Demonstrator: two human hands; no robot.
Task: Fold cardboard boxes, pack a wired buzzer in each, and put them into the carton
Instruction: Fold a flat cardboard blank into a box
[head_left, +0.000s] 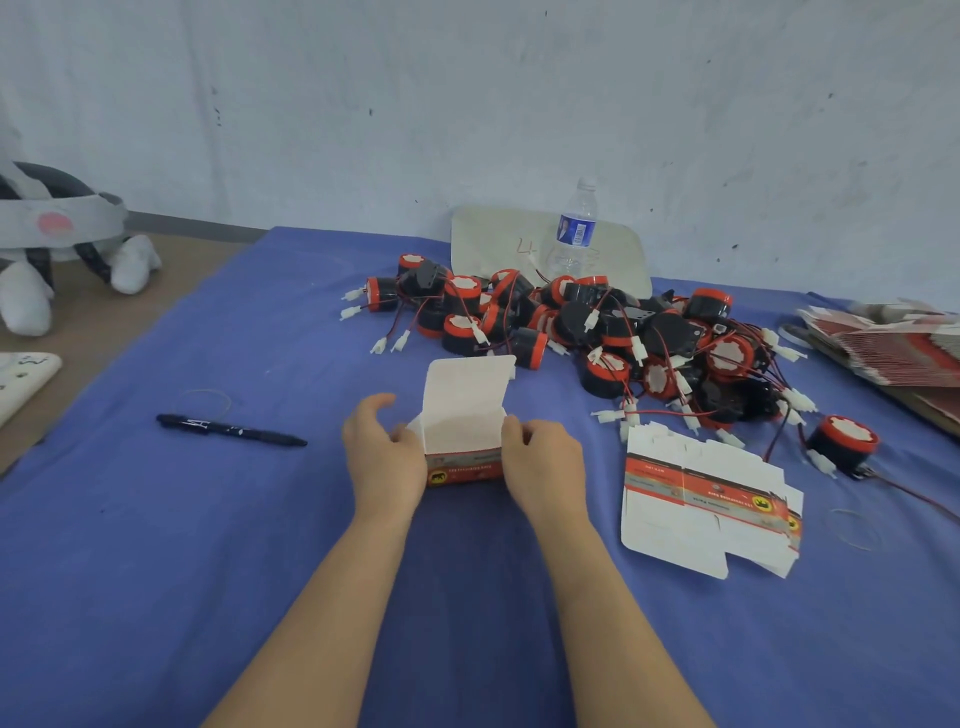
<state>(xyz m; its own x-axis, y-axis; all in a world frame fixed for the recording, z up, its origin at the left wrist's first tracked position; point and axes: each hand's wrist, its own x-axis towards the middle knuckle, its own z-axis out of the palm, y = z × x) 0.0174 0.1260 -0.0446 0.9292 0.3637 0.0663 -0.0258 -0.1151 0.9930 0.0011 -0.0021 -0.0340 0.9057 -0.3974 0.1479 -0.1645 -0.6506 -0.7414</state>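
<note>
left hand (382, 457): fingers curled on the left side of the box (464, 436).
right hand (545, 462): fingers curled round the box's right edge.
box: upright on the bench (208, 571) between both hands, lid flap raised.
flat blank (706, 499): on the bench, near the right hand's right.
buzzers (597, 327): wired heap beyond the hands.
pen (231, 429): left of the left hand, apart.
</note>
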